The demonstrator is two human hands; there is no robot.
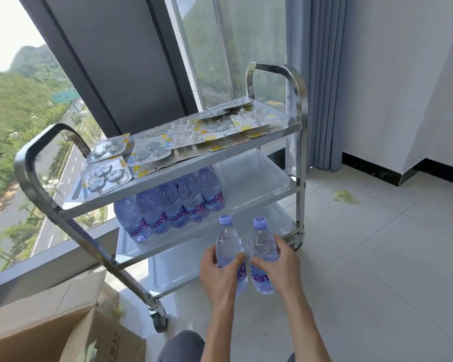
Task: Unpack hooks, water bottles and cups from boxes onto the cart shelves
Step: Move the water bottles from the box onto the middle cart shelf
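Note:
A steel three-shelf cart (296, 126) stands by the window. Several packs of hooks (152, 151) cover its top shelf. Several water bottles (173, 207) with purple labels stand in a row on the left half of the middle shelf (256, 184). My left hand (219, 271) grips one upright water bottle (228, 241), and my right hand (273, 265) grips a second upright water bottle (263, 241). Both bottles are held side by side in front of the cart, level with the lower shelves. The bottom shelf (183, 270) shows bare metal.
An open cardboard box (63, 322) sits at the lower left on the floor. A large window and grey frame rise behind the cart. A blue-grey curtain (324, 87) hangs at the right. White tiled floor spreads to the right, with a scrap of green packing (344, 197) on it.

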